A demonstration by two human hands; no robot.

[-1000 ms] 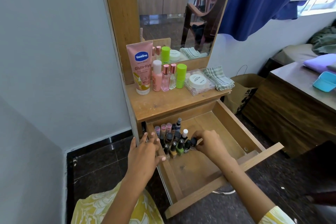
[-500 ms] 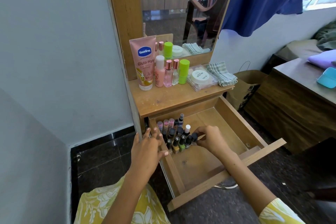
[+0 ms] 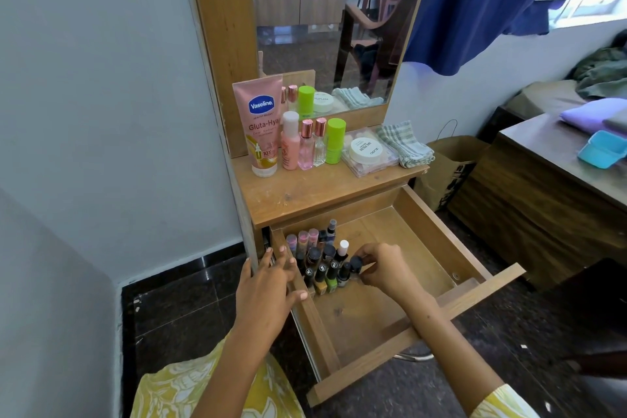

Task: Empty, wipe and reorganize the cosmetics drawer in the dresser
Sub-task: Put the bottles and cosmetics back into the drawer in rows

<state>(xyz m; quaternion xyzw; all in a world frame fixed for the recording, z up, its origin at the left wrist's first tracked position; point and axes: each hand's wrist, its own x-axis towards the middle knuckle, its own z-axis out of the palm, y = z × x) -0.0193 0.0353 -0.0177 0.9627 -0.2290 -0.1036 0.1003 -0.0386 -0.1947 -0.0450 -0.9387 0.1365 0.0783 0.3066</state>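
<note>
The wooden drawer [image 3: 437, 244] of the dresser stands pulled out. Several small nail-polish and cosmetic bottles [image 3: 319, 258] stand packed in rows in its back left corner. My right hand [image 3: 383, 268] pinches a dark-capped little bottle [image 3: 355, 265] at the right end of the front row. My left hand [image 3: 271, 285] rests with spread fingers on the drawer's left wall, beside the bottles. The rest of the drawer floor is bare wood.
On the dresser top [image 3: 305, 190] stand a pink Vaseline tube [image 3: 259, 125], several pink and green bottles [image 3: 312, 142], a clear box with a white jar [image 3: 368, 151] and a folded checked cloth [image 3: 403, 144]. A paper bag [image 3: 444, 170] and a low wooden table [image 3: 543, 200] stand to the right.
My right hand has stayed at the right end of the bottle rows, fingers closing on the dark-capped bottle. My left hand holds its place on the drawer's left wall.
</note>
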